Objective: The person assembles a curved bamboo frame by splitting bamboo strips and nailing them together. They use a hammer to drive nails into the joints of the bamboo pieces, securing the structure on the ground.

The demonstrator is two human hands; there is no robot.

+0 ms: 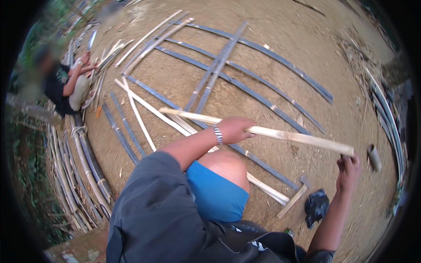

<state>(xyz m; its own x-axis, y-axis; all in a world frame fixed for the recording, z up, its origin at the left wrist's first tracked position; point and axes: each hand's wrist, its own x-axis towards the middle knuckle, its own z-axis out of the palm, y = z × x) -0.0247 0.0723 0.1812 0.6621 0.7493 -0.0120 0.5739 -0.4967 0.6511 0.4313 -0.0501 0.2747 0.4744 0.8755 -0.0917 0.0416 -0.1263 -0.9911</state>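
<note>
Across the middle and right of the frame, a pale strip (298,136) is held above the dirt ground (280,57), its long axis running nearly level but sloping down to the right, one end pointing to the left of centre and the blunt, squared end pointing to the right. The left hand (237,129) is closed around it near mid-length, fingers wrapped over and hiding a short stretch. The right hand (349,168), its fingers bent, is at the strip's right end, touching or just under it; how firmly it grips cannot be told. Below the strip, dark slats (263,164) and other pale slats (140,98) lie on the ground, partly covered by the left forearm and the bare knee (226,168). A hammer (293,199) lies at lower right, just beside a crumpled black bag (316,206) whose contents cannot be seen. At upper left, a co-worker (66,83) squats with a blade (92,39) raised, its outline blurred. Beyond, the poles (90,162) at left run into greenery, and the round dark rim cuts off the frame's corners.
</note>
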